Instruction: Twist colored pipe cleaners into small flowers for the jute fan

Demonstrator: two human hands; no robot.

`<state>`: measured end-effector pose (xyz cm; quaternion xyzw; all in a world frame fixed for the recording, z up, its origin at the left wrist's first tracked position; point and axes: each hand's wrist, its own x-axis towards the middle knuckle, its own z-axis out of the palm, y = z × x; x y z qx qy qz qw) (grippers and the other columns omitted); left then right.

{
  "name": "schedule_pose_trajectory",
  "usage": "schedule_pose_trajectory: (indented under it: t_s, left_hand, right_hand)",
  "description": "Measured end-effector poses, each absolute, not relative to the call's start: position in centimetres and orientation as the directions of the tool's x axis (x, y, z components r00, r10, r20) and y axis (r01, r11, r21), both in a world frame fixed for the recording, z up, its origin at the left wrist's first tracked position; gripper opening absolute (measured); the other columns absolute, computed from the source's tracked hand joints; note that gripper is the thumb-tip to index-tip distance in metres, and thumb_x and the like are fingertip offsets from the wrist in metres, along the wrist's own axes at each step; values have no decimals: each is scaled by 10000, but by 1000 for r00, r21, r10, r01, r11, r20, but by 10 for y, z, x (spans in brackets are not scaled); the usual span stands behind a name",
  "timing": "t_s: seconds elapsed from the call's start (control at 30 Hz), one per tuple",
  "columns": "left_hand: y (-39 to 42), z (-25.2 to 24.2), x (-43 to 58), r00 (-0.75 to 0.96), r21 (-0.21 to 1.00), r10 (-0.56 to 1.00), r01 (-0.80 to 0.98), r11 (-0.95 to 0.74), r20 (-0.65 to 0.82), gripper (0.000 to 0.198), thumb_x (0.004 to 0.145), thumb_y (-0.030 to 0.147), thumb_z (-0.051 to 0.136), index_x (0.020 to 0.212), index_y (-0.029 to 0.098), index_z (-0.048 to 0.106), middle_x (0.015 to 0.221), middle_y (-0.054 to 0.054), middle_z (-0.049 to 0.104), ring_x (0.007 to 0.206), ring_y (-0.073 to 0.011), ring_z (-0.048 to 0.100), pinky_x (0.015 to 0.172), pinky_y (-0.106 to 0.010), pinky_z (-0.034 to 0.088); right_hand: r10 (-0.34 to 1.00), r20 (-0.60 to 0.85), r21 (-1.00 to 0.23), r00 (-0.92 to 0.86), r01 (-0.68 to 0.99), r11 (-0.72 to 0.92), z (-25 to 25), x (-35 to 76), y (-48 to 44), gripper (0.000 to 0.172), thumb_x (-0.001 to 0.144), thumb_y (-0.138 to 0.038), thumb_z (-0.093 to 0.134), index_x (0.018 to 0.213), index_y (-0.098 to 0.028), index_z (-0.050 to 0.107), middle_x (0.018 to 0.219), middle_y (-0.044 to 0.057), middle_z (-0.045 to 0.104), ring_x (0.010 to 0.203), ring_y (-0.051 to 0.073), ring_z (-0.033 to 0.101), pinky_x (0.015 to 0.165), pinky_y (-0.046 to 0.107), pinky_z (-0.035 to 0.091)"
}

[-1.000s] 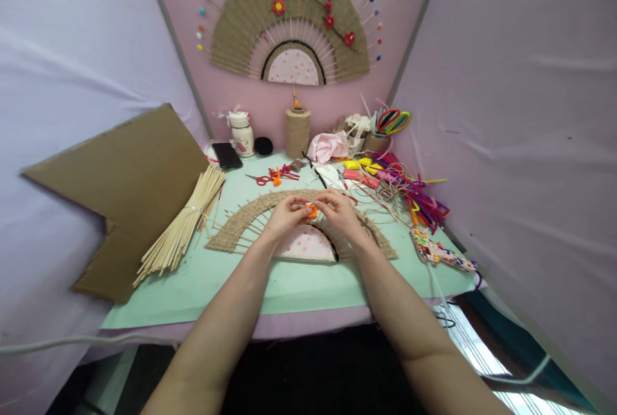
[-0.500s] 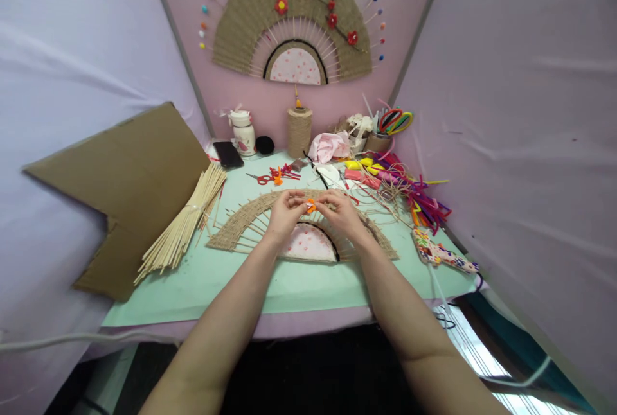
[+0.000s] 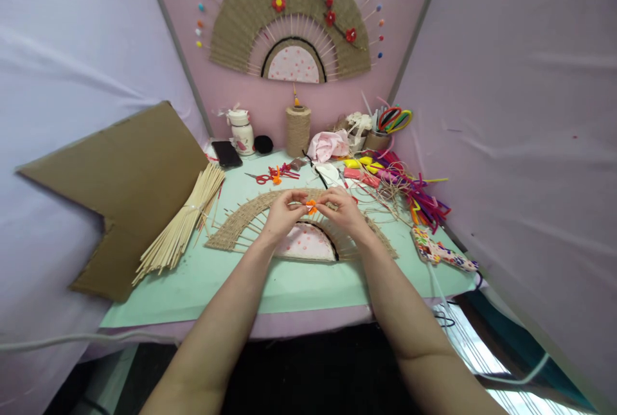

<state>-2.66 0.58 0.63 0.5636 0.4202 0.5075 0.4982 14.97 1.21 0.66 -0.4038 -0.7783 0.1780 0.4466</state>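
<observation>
Green tabletop [image 3: 308, 293]: spread out in front of me.
Woven fan [image 3: 238, 225]: lies on it, below my hands.
Stick bundle [image 3: 180, 225]: well off to my left.
Left hand [image 3: 284, 214]: my fingertips pinch the orange piece [image 3: 312, 207] by its left side.
Right hand [image 3: 341, 211]: pinching its right side.
Red scissors [image 3: 263, 178]: beyond the fan.
Orange piece: between my fingertips, over the fan's woven band.

My mint-green table [image 3: 313, 288] supports a woven fan [image 3: 245, 214] (near), phone [image 3: 226, 154] (far left), twine spool [image 3: 298, 133] (far) and coloured pipe cleaners [image 3: 426, 202] (right).
</observation>
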Motion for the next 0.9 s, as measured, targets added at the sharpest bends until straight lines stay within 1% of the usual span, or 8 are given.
schedule_pose_trajectory:
  t_s: [0.1,0.2,0.37,0.47,0.57,0.67,0.77,0.9]
  left_hand:
    - [6,6,-26,127,985,977,-38,-167,170,364,615,192,698,954,136,578,811,-6,617,694,-99,601,687,-245,483]
    - [6,6,-25,120,986,979,-41,-160,164,364,611,176,694,950,135,570,770,5,608,671,-90,594,675,-238,482]
    - [2,14,-26,151,997,986,-11,-71,71,408,595,143,697,982,135,567,804,-20,634,670,-108,607,629,-240,484]
    - [0,18,-29,217,999,976,-27,26,-20,448,572,141,727,993,131,574,849,-47,652,714,-140,626,646,-269,499]
    - [2,15,-30,227,995,973,-70,66,-48,460,557,155,760,982,128,586,863,-52,662,714,-139,626,667,-278,498]
    - [6,9,-28,156,985,986,-151,88,-64,423,543,181,794,916,124,601,834,-40,662,679,-116,613,680,-274,496]
    - [7,3,-22,89,938,989,-319,138,-115,381,531,186,816,835,125,595,746,-16,648,662,-102,605,691,-263,498]
    - [6,0,-18,131,841,967,-477,255,-219,319,556,131,801,788,121,582,693,-25,648,641,-98,608,638,-228,486]
  right_hand:
    - [776,552,-584,-304,524,620,6,150,12,123,818,-320,627,761,-224,678,834,34,615,883,195,498,820,354,346]
    - [769,553,-537,-321,568,624,5,150,13,108,819,-293,624,749,-223,669,836,33,616,887,196,492,828,361,340]
    - [757,554,-523,-347,562,641,5,152,14,88,814,-275,633,756,-217,666,817,28,617,861,188,505,802,349,351]
    - [749,554,-529,-364,541,654,5,152,14,75,811,-248,630,754,-212,665,802,25,618,848,181,510,787,338,360]
    - [741,572,-541,-351,517,663,7,150,13,79,801,-226,630,727,-208,651,777,20,610,828,176,514,772,328,369]
    - [747,587,-556,-313,515,653,8,147,11,84,800,-231,627,720,-210,639,783,18,608,829,177,516,768,327,372]
    - [757,598,-558,-263,542,629,8,143,9,79,802,-242,626,730,-211,633,791,18,606,840,182,516,780,334,366]
    - [743,630,-511,-224,601,614,6,136,4,75,817,-251,616,754,-221,644,848,24,614,890,192,508,814,351,348]
